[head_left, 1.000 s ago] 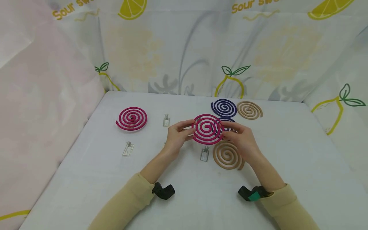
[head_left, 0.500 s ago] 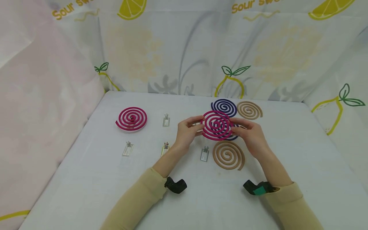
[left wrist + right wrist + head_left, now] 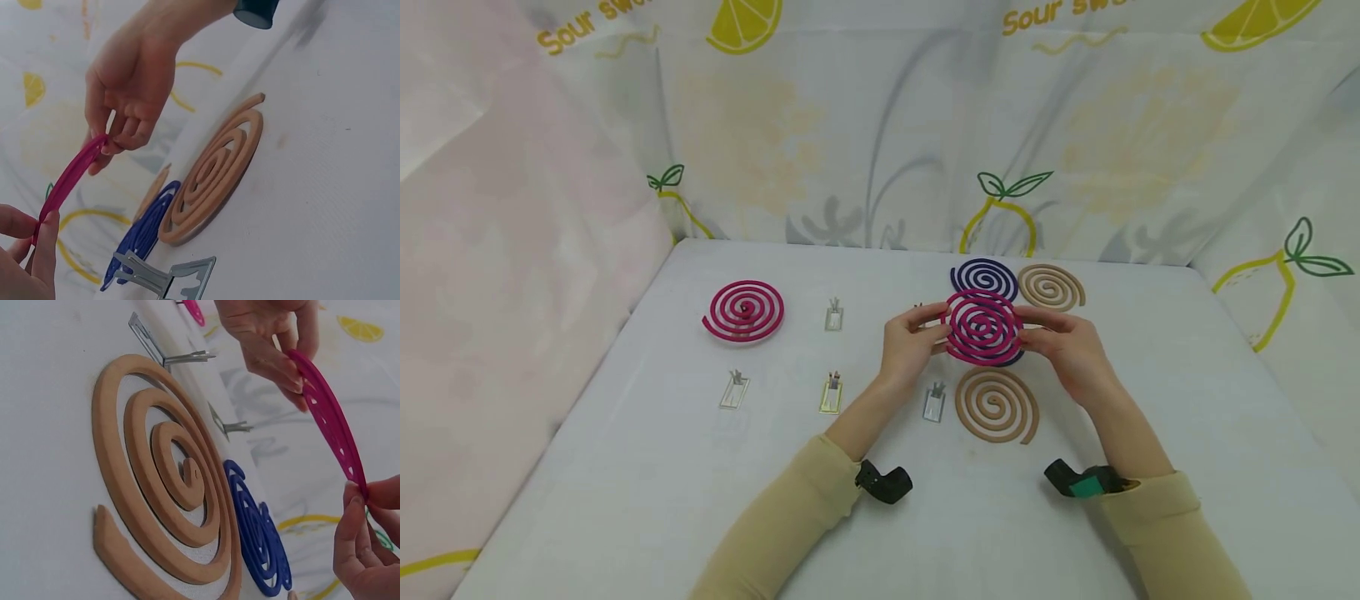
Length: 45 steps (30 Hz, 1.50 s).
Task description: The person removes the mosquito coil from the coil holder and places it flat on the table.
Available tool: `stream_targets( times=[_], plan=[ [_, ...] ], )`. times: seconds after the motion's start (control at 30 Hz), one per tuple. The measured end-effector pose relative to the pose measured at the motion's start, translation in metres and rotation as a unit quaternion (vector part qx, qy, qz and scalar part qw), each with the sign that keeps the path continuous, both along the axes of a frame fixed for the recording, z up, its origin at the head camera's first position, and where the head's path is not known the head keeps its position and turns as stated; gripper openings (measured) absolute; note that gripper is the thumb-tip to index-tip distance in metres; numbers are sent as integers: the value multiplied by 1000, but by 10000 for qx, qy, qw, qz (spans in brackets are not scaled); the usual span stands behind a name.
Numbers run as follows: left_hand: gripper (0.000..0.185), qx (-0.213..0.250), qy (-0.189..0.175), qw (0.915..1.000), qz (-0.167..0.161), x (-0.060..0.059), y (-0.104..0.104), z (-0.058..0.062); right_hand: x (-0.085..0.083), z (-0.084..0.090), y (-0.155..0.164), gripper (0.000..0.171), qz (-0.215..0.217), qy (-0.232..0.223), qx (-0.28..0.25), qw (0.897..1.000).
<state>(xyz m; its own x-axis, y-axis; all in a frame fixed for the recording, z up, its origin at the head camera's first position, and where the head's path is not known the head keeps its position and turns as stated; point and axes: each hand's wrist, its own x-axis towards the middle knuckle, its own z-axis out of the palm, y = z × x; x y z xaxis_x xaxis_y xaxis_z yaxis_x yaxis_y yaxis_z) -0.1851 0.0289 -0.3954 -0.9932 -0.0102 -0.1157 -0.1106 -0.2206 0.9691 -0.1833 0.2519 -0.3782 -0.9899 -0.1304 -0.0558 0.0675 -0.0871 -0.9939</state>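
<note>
I pinch the left edge of a magenta coil [image 3: 982, 327] between the thumb and fingers of my left hand [image 3: 907, 347], and my right hand [image 3: 1072, 354] pinches its right edge the same way. The coil is up in the air, clear of the white table [image 3: 625, 483], and seen from my head it covers most of the nearer blue coil [image 3: 1011, 359]. A farther blue coil [image 3: 984, 281] lies just beyond, with a tan coil [image 3: 1051, 287] at its right. Nearer me, a larger tan coil [image 3: 995, 406] lies flat, a small silver stand [image 3: 934, 402] just to its left. Over on the far left sits a second magenta coil [image 3: 744, 309]; I can't quite make out what supports its middle. A gold stand [image 3: 831, 394] is left of my left forearm.
</note>
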Motion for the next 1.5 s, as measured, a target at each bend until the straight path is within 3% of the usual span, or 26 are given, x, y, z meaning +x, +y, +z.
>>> stream_targets(
  times=[0.57, 1.2, 1.5],
  plan=[
    [32, 272, -226, 9993, 77, -4, 28, 4, -3, 8, 27, 25, 36, 28, -514, 9987],
    [32, 615, -267, 9976, 199, -7, 57, 6, -6, 11, 53, 25, 52, -151, -376, 9992],
    [29, 363, -123, 9989, 284, -8, 75, 1, -7, 10, 68, 22, 78, -230, -235, 9994]
  ],
)
